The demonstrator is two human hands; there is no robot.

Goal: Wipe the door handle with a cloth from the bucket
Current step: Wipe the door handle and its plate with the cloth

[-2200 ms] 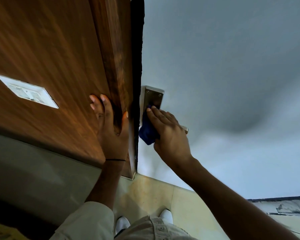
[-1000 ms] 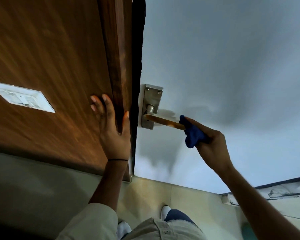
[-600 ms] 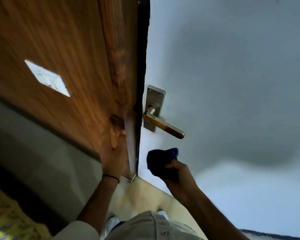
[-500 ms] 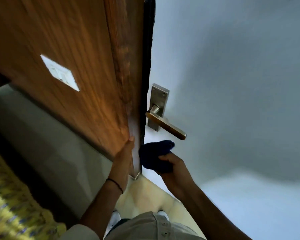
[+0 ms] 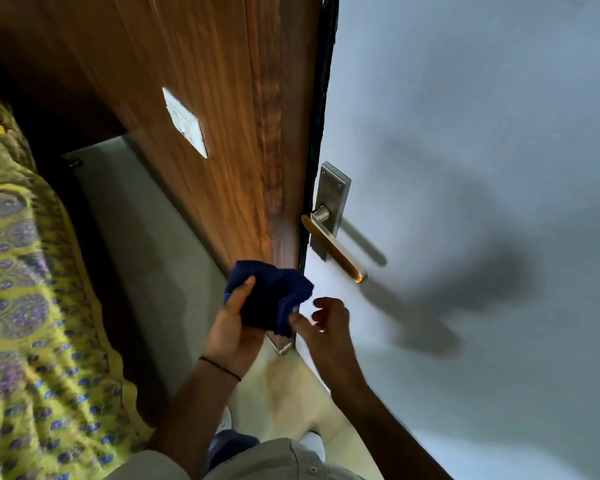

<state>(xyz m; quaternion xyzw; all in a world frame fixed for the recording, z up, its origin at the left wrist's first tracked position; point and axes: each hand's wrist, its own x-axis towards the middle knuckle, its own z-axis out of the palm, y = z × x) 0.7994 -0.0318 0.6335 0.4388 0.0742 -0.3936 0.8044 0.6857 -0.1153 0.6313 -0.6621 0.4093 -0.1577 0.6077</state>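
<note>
A dark blue cloth (image 5: pixel 270 296) is bunched below the door handle, in front of the wooden frame's lower corner. My left hand (image 5: pixel 234 327) grips the cloth from the left, thumb on top. Just right of the cloth is my right hand (image 5: pixel 326 323), its fingers curled and apart, fingertips at the cloth's edge. The brass-coloured lever handle (image 5: pixel 333 249) slants down to the right from its steel backplate (image 5: pixel 331 199) on the pale door (image 5: pixel 482 133). It is bare, and both hands are below it. No bucket is in view.
A wooden door frame (image 5: pixel 222 116) carries a white switch plate (image 5: pixel 185 122). A bed with a yellow patterned cover (image 5: pixel 32 306) fills the left side. My white shoes (image 5: pixel 312 445) stand on pale floor tiles (image 5: pixel 281 393).
My right hand drew the cloth off the lever's end and down below the handle. My left hand left the wooden frame and took hold of the cloth. The view swung towards the bed.
</note>
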